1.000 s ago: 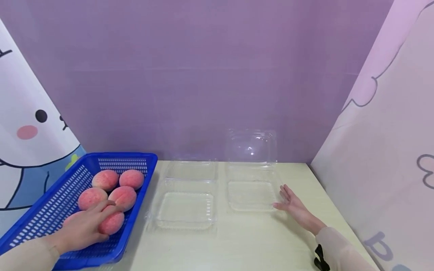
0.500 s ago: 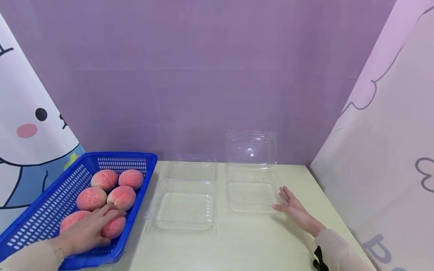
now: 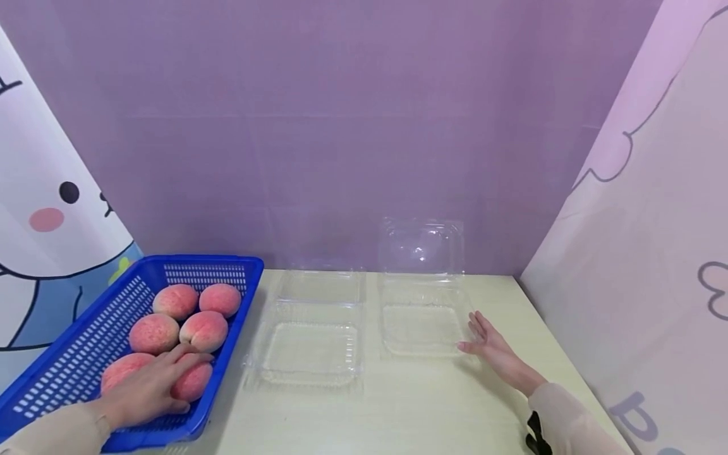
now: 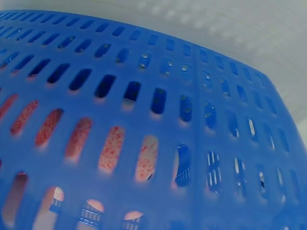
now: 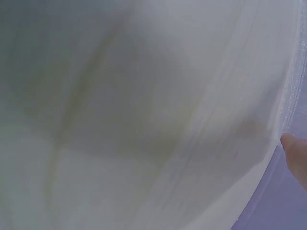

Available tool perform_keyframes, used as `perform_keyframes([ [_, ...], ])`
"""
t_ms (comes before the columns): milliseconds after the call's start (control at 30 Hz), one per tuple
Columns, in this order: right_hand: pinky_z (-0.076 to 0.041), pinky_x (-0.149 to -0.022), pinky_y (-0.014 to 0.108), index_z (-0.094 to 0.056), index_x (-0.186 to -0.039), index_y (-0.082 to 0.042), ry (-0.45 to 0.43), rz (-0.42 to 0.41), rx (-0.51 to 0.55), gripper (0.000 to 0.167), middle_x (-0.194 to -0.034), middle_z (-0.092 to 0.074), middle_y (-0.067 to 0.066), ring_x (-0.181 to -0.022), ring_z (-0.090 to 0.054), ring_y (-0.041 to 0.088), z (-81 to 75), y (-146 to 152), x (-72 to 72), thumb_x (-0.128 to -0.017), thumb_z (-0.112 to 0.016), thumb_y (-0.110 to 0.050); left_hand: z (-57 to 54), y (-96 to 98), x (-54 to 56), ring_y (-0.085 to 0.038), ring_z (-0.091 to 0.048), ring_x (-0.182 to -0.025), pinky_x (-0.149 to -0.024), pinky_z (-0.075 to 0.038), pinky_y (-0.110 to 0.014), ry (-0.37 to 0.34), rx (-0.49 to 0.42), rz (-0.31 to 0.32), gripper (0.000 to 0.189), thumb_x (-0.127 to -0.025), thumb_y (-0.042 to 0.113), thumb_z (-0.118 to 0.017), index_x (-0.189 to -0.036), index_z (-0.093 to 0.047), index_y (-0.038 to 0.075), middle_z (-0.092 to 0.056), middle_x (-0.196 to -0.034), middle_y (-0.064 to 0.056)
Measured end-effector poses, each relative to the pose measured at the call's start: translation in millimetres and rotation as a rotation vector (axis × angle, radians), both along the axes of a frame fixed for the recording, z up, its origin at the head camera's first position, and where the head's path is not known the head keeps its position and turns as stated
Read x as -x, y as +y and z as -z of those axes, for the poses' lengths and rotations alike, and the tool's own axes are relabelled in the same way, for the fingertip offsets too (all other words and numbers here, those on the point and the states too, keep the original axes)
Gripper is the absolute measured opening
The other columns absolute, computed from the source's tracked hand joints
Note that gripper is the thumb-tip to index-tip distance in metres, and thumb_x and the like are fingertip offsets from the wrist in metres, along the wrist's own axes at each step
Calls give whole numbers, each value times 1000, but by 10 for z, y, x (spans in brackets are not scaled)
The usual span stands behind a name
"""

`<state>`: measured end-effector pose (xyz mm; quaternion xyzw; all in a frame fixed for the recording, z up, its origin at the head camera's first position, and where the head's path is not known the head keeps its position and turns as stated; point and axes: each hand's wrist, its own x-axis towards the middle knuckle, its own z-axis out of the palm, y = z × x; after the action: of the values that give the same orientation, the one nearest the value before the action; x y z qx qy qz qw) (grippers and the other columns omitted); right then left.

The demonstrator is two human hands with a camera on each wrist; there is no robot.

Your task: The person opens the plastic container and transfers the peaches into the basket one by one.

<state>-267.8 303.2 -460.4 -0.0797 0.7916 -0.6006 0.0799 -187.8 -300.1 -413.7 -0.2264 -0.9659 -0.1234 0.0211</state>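
Note:
In the head view, my left hand [image 3: 145,388] reaches into the blue basket [image 3: 224,373]. Its fingers and thumb curl round the peach [image 3: 192,381] at the front right, partly covering it. Several other peaches [image 3: 155,333] lie in the basket, one of them partly behind the hand. My right hand [image 3: 497,354], fingers extended, is at the right side of a clear plastic clamshell box [image 3: 422,351] with its lid raised. The right wrist view has one fingertip [image 5: 295,155] beside a clear plastic edge. Through the basket's slots [image 4: 110,148], the left wrist view shows peach skin.
A second clear clamshell box [image 3: 311,379], lid tipped back, stands between the basket and the first box. All rest on a pale table [image 3: 398,411]. A purple backdrop [image 3: 364,139] rises behind, with printed panels [image 3: 654,253] at both sides.
My left hand and the peach under it have shifted slightly right and toward me, uncovering more of the peach to the left. The right hand and both boxes stay put.

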Motion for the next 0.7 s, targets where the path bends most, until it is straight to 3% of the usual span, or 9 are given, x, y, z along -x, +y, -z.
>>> perform_keyframes([
  [100, -9, -111, 53, 15, -144, -4, -1, -6, -4, 99, -153, 8, 14, -140, 3, 35, -11, -3, 2, -85, -64, -17, -7, -17, -5, -29, -51, -114, -87, -44, -54, 9, -4, -9, 76, -66, 33, -78, -132, -46, 16, -40, -137, -9],
  [267, -10, -111, 53, 14, -144, -4, -8, 1, -9, 100, -154, 8, 14, -140, 2, 35, -8, 1, -2, -84, -64, -18, -32, -27, 12, -27, -53, -110, -84, -47, -54, -92, -54, -60, 88, -66, 33, -79, -141, -35, 18, -42, -135, -13],
  [400, -10, -110, 54, 14, -144, -4, -5, -1, -13, 99, -154, 8, 14, -140, 3, 35, 7, 10, 0, -85, -64, -18, -44, -32, 10, -30, -51, -111, -84, -46, -57, -139, -79, -71, 87, -67, 31, -78, -141, -34, 19, -43, -132, -14],
  [700, -9, -111, 53, 15, -144, -3, 6, -8, -17, 98, -153, 8, 15, -140, 3, 35, 8, 15, 25, -85, -63, -18, -36, -40, -9, -30, -51, -111, -86, -45, -57, -148, -80, -86, 84, -68, 30, -78, -139, -35, 16, -44, -128, -10],
])
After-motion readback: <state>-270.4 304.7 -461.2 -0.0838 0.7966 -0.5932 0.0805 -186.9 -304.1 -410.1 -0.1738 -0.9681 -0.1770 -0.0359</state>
